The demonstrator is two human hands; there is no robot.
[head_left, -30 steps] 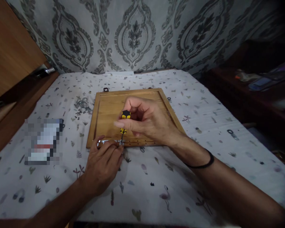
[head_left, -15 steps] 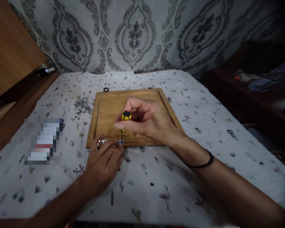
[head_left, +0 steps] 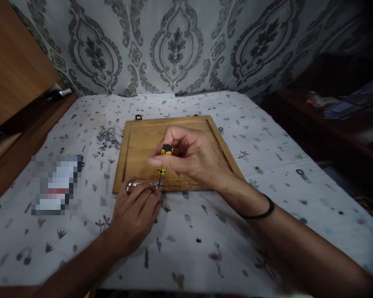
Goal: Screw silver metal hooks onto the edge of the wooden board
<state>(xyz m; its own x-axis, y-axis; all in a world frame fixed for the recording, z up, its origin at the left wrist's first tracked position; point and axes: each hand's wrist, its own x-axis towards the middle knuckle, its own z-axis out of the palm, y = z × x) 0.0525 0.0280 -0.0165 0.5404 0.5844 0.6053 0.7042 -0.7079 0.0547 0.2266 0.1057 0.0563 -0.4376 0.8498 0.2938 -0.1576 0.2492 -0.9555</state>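
Observation:
A small yellow-and-black screwdriver point(head_left: 162, 170) is pinched between the thumb and fingers of my right hand point(head_left: 191, 157). It stands nearly upright, its tip at a small metal fitting point(head_left: 158, 186) on the near edge of a framed wooden panel point(head_left: 143, 149). My left hand point(head_left: 136, 215) is closed at that edge, fingertips pressing on a shiny metal strip point(head_left: 133, 185), of which only part shows. Small dark holes run along the near edge right of the fitting. Whether a screw sits under the tip is too small to tell.
A heap of small metal hardware point(head_left: 108, 138) lies left of the panel. A blurred-out phone-like object point(head_left: 57, 184) is farther left on the patterned cloth point(head_left: 230, 223). Dark metal loops point(head_left: 138, 117) show at the panel's far edge. A wooden cabinet point(head_left: 18, 62) flanks the left side.
My right hand and wrist have shifted very slightly left, and the screwdriver handle leans a little more to the right. My left hand and the panel keep their places.

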